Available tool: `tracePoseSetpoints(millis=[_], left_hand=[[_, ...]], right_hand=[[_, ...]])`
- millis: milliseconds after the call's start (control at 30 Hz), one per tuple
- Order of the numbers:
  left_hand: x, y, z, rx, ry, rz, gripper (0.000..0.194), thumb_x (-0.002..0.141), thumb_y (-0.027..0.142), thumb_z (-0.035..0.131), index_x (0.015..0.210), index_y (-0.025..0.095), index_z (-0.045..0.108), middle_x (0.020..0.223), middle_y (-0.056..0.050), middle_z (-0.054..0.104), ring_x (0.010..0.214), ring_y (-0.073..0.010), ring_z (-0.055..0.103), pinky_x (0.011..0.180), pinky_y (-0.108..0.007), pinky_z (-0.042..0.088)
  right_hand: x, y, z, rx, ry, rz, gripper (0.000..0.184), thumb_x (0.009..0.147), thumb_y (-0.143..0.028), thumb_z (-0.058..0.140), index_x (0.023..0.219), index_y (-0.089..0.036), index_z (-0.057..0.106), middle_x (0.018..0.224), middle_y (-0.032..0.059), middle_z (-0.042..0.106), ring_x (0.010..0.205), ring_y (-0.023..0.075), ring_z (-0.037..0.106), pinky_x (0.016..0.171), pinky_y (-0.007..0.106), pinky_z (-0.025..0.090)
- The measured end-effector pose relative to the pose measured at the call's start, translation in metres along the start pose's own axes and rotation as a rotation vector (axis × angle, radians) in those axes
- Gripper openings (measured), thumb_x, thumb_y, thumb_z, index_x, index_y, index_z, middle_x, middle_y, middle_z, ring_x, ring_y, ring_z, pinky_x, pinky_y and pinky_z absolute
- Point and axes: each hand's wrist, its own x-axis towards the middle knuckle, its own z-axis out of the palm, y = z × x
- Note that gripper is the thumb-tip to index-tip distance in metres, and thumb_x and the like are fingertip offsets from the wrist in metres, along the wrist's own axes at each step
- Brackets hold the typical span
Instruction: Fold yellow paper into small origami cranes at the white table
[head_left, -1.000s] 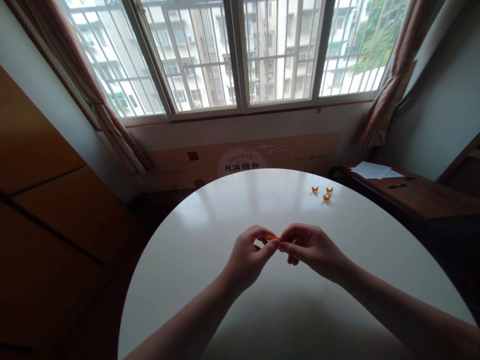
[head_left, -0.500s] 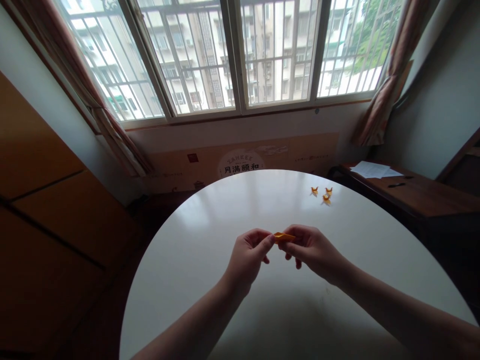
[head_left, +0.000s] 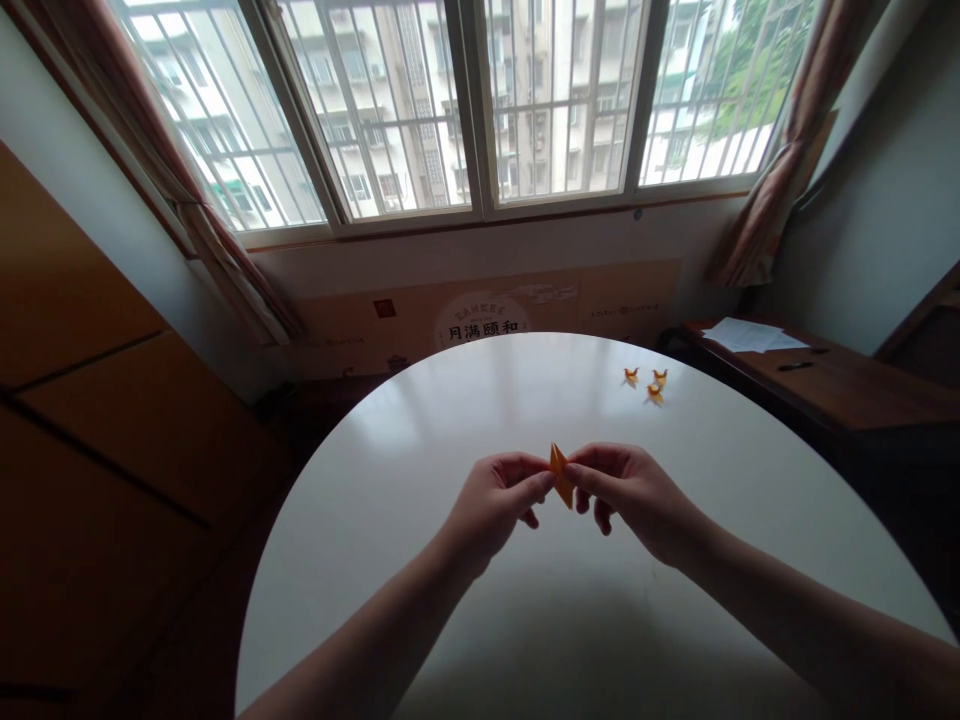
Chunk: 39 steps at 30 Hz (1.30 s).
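Note:
A small piece of folded orange paper (head_left: 560,476), narrow and diamond-shaped, is held up above the white round table (head_left: 360,560), its long points aimed up and down. My left hand (head_left: 499,505) pinches its left edge between thumb and forefinger. On the opposite side, my right hand (head_left: 626,495) grips it the same way, its other fingers curled below. Three little orange folded-paper birds (head_left: 655,393) stand grouped toward the far right of the tabletop.
Right of the table is a brown wooden desk (head_left: 862,385) with white paper sheets (head_left: 754,336) and small dark objects on it. An orange-brown cabinet (head_left: 90,430) stands at the left. Beyond the table are a printed box panel (head_left: 337,325) and a barred window (head_left: 555,100).
The folded orange paper has turned from lying lengthwise between my hands to pointing up and down. My fingers have shifted to its sides.

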Motion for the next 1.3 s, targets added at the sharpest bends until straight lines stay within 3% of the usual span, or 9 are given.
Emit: tracePoseSetpoints(millis=[467,767,1300], left_hand=[[0.002,-0.008,0.000,0.025,0.073,0.005,0.032,0.071,0.041,0.077,0.083,0.012,0.076,0.065,-0.004,0.063,0.059,-0.0118,0.052,0.045,-0.020,0.043],[0.003,-0.007,-0.002,0.067,0.051,-0.026,0.029,0.070,0.040,0.080,0.076,0.012,0.076,0.060,-0.002,0.059,0.054,-0.0099,0.051,0.044,-0.018,0.040],[0.001,-0.012,-0.004,0.214,0.055,0.085,0.027,0.077,0.038,0.074,0.082,0.012,0.075,0.071,-0.006,0.070,0.059,-0.0126,0.057,0.048,-0.020,0.046]], right_hand=[[0.001,0.002,-0.004,0.015,-0.030,0.055,0.035,0.077,-0.046,0.077,0.090,-0.015,0.075,0.080,0.0079,0.070,0.065,0.0160,0.063,0.039,0.018,0.045],[-0.002,-0.001,-0.001,-0.080,-0.015,-0.034,0.034,0.078,-0.047,0.075,0.083,-0.014,0.073,0.071,0.0055,0.067,0.063,0.0155,0.061,0.039,0.019,0.046],[-0.004,0.001,0.002,-0.144,-0.003,-0.076,0.029,0.084,-0.043,0.069,0.082,-0.013,0.071,0.069,0.0046,0.067,0.057,0.0125,0.058,0.040,0.019,0.046]])
